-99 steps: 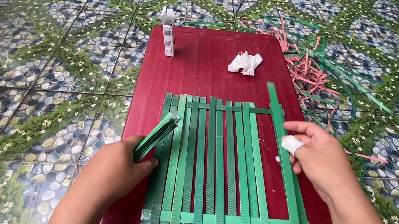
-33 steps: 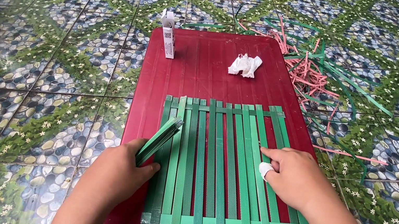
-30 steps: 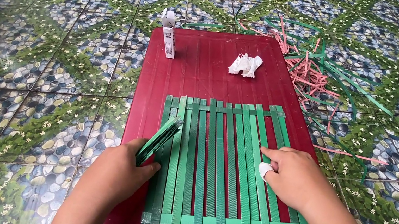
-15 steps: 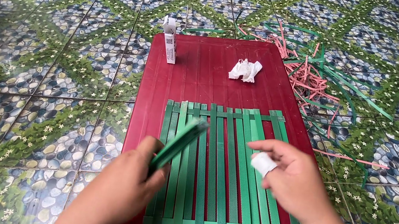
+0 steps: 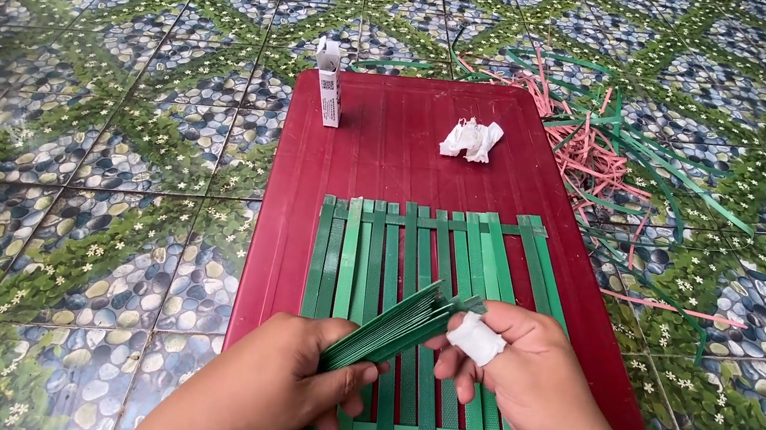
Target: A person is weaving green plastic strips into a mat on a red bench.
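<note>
Held in the left hand (image 5: 276, 386): a fanned bundle of flat green plastic strips (image 5: 397, 326), fingers curled closed around its lower end. Right hand (image 5: 521, 372), one finger wrapped in white tape, partly closed, fingertips pinching at the bundle's upper end as if picking out a single strip. Both poised over a half-woven mat of green strips (image 5: 428, 252) lying flat on a dark red rectangular board (image 5: 393, 146) on the patterned tile floor (image 5: 109, 154).

To do this well, probably: peel off just one strip at the tip, keep the rest of the bundle squeezed so it does not slide apart, and hold the hands low over the mat so its loose uprights stay parallel and the cross strips near the bottom edge are not nudged out of line.

No true containers in view. On the board's far end: a small upright white box-like item (image 5: 327, 80), contents not visible, and a crumpled white scrap (image 5: 471, 139). Beside the board on the floor, a loose tangle of pink and green strip offcuts (image 5: 614, 159).
</note>
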